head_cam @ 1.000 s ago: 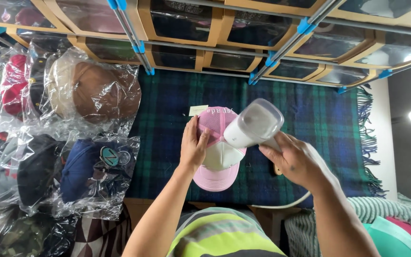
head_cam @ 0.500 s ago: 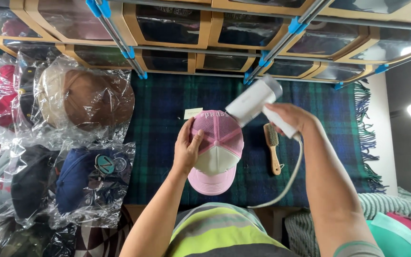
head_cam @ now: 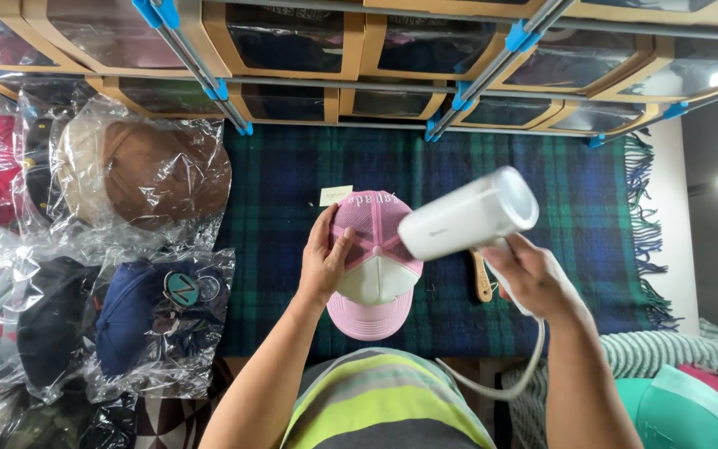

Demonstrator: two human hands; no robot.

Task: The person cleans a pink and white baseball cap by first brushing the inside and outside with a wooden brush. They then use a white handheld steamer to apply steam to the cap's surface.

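Observation:
A pink and white mesh-back cap (head_cam: 373,266) sits on the dark plaid blanket (head_cam: 592,224). My left hand (head_cam: 324,259) grips the cap's left side. My right hand (head_cam: 535,281) holds a white handheld steamer (head_cam: 469,214) by its handle, its body hovering over the cap's right side. A white cord (head_cam: 508,382) hangs from the steamer toward me. A wooden brush (head_cam: 482,283) lies on the blanket, partly hidden behind the steamer and my right hand.
Caps in clear plastic bags (head_cam: 139,170) are piled at the left. Cardboard boxes with clear windows (head_cam: 292,37) sit on a rack at the back. A small paper tag (head_cam: 336,195) lies above the cap. A teal cap (head_cam: 679,407) rests at the lower right.
The steamer has swung down and rightward, from pointing up over the cap's back to lying across its right side. My left hand stays on the cap.

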